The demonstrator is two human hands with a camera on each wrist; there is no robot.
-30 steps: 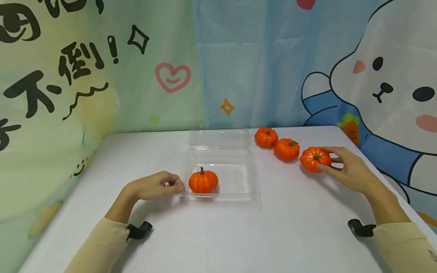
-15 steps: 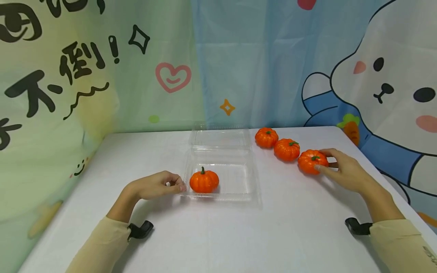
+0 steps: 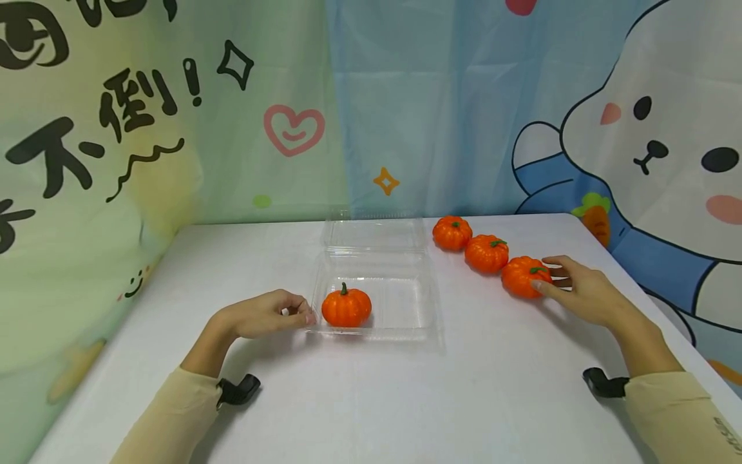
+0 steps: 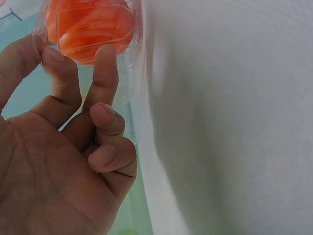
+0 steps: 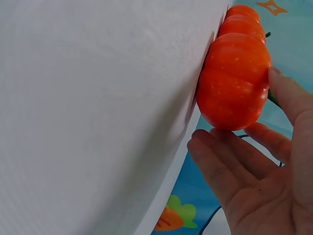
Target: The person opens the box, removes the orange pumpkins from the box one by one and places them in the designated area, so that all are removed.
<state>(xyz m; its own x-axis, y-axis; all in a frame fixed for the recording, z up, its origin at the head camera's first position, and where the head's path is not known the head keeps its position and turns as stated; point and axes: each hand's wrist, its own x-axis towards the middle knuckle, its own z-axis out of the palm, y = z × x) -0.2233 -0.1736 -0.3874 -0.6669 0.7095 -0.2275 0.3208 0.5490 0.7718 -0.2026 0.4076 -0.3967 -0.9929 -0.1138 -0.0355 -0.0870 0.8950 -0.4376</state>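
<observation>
My left hand (image 3: 263,316) pinches the near left corner of a clear plastic clamshell box (image 3: 400,303) between thumb and forefinger; its other fingers curl loosely below in the left wrist view. The lid lies folded back. One orange toy pumpkin (image 3: 346,309) with a green stem sits in the box's left part. At the right, my right hand (image 3: 585,290) rests its thumb against another pumpkin (image 3: 524,277). In the right wrist view its fairly straight fingers (image 5: 215,161) are at that pumpkin's near side, not wrapped round it.
Two more orange pumpkins, a middle one (image 3: 487,253) and a far one (image 3: 452,232), line up diagonally toward the back with the touched one. All stand on a white-covered table (image 3: 371,399). A printed cloth backdrop (image 3: 406,96) hangs behind its far edge.
The right hand has moved the nearest pumpkin left and slightly toward me, up to the middle one, and its fingers have loosened. The left hand and the box have stayed in place.
</observation>
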